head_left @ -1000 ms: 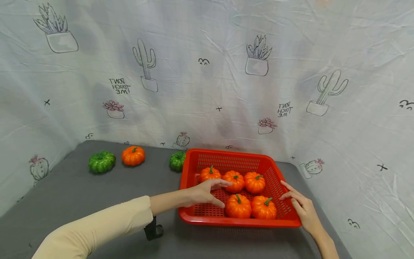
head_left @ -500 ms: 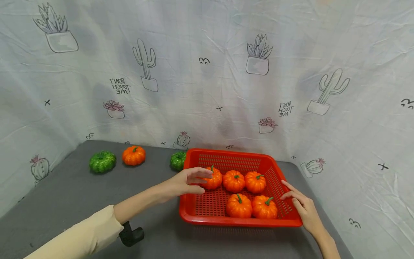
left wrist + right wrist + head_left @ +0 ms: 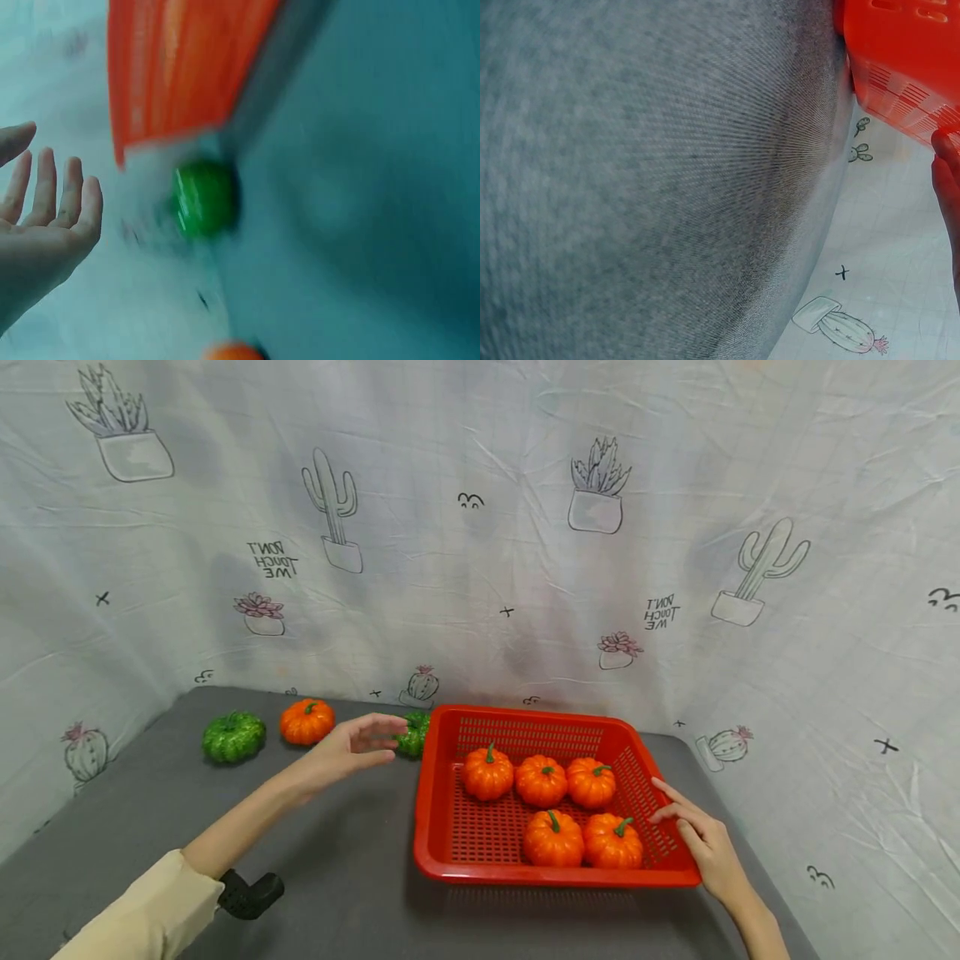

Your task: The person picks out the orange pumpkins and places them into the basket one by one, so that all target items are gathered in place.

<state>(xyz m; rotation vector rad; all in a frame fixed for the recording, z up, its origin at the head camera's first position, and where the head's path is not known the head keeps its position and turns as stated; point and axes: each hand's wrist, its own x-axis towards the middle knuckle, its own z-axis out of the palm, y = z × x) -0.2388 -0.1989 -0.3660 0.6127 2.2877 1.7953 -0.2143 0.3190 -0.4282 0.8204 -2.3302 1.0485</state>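
My left hand (image 3: pixel 351 747) hangs over the grey table with fingers loosely extended and nothing in them. Its fingertips overlap a green pumpkin (image 3: pixel 415 740) in the head view; the left wrist view shows a gap between that green pumpkin (image 3: pixel 204 199) and the hand (image 3: pixel 46 232). A red plastic basket (image 3: pixel 555 876) stands to the right, holding several orange pumpkins (image 3: pixel 552 837). My right hand (image 3: pixel 707 847) grips the basket's right rim, fingers hooked over the edge. Only part of this hand (image 3: pixel 949 184) enters the right wrist view.
Farther left on the table (image 3: pixel 360 860) lie another green pumpkin (image 3: pixel 234 737) and an orange pumpkin (image 3: pixel 307 722). A white curtain (image 3: pixel 420 543) printed with cactus drawings borders the back and sides. A black wrist mount (image 3: pixel 252 894) sticks out beneath the left forearm.
My left hand has drawn out of the basket, leftward and back to over the table near the green pumpkin. The right hand and the basket stay in place.
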